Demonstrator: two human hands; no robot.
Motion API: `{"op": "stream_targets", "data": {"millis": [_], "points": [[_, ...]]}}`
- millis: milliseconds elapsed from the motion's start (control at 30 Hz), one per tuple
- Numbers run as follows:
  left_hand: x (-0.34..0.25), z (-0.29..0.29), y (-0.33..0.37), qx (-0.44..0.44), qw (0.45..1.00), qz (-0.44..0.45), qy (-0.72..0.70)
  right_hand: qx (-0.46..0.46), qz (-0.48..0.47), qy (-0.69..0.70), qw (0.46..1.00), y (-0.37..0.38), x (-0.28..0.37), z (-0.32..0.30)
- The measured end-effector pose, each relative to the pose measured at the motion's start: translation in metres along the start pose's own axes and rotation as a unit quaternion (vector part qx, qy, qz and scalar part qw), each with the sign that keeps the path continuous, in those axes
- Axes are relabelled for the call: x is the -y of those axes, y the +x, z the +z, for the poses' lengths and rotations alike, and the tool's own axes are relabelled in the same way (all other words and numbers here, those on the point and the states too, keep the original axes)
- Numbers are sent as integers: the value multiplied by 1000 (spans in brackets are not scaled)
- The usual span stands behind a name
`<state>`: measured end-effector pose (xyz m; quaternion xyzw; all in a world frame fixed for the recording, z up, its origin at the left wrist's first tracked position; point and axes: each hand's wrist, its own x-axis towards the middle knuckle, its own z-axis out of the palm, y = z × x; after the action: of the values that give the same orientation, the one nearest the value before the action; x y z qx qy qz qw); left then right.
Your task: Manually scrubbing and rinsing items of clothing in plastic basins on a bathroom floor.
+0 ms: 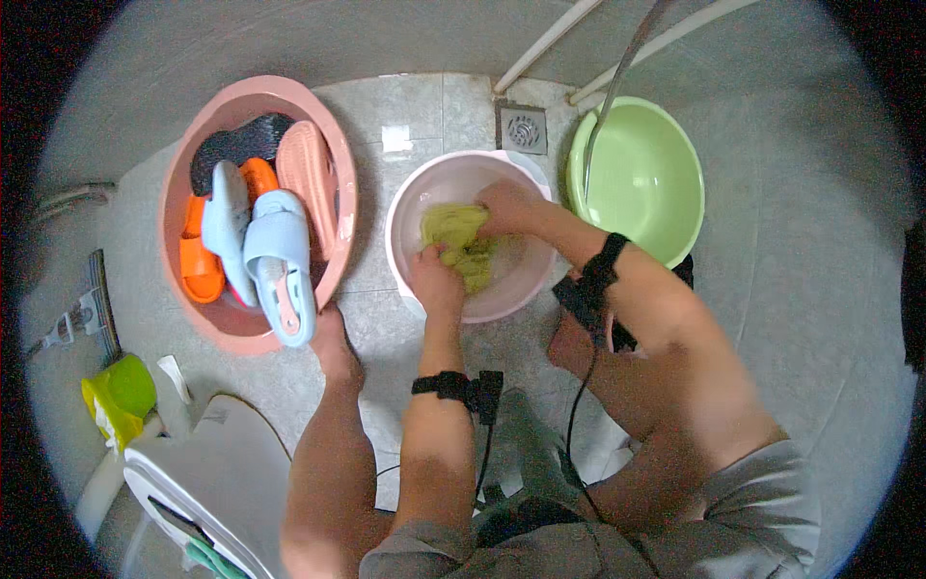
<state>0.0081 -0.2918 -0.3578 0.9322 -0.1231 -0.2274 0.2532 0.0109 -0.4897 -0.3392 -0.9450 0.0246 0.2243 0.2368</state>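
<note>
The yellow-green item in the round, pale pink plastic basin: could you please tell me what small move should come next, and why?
I would probably draw the right hand along the yellow-green item while the left hand steadies it, since the left hand appears to grip its left side and the right hand reaches its right side.

Square floor drain (523,128) set in grey tile floor (415,106); two pale pipes (548,45) near it, metal hose (622,69) hanging at their right. Left side: squeegee (102,307) beyond a green bin (133,384), with a white fixture (227,454) nearby, possibly a toilet, distorted toward the rim.
</note>
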Motion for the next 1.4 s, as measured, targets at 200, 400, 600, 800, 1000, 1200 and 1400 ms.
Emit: {"op": "stream_targets", "data": {"millis": [200,400,600,800,1000,1200,1400], "points": [[-18,-47,-47,-34,993,28,-112,19,33,65,997,-67,69,-104],[-28,-62,-82,-79,987,65,-121,-125,-55,24,990,-104,100,-130],[-43,-99,-98,-49,980,16,-190,-202,-58,-27,977,-134,122,-154],[-74,-149,-92,-256,907,330,-59,-249,-111,72,959,-174,159,-184],[-134,-223,-118,-32,955,256,-150,-375,-158,76,910,-211,184,-218],[-153,-288,-135,-136,938,314,-60,-447,-130,18,885,-240,213,-257],[-175,-328,-145,61,894,226,-381,-447,-121,109,879,-260,219,-284]]}}
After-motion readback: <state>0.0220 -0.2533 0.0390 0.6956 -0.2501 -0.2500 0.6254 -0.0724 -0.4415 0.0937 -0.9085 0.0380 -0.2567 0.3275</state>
